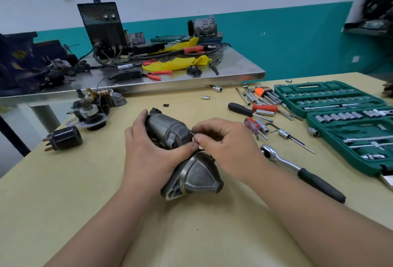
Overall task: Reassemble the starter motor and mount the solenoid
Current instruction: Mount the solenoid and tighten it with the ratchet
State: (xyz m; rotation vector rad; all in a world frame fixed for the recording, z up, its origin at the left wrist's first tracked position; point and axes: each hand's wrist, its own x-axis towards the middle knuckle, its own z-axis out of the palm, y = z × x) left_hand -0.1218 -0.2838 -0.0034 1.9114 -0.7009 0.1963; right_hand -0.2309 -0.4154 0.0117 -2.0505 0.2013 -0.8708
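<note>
Starter motor (168,128), grey metal with a smooth cylindrical body and a ribbed, cone-shaped cast nose housing (197,175): one unit, lying at mid-width of the tan wooden worktop (85,192), closer to the near edge than the far one. Long axis ran diagonally. The black capped end pointed toward the far left corner, the nose toward the near right.

Left hand (148,150) was wrapped round the cylindrical body from the left, thumb across its near side. Right hand (225,145) had thumb and forefinger pinched together on a small dark item (192,132) at the shoulder where body meets nose; too small to identify.

Toward the right edge:
- One chrome ratchet with black handle (297,169).
- One green plastic socket case (340,105), opened into two halves.
- Three screwdriver-type handles, one black, one red and one clear red.

Near the left edge:
- One black cylindrical part with brass-coloured prongs (63,138).
- One cluster of dismantled metal parts (91,109), just beyond it.
</note>
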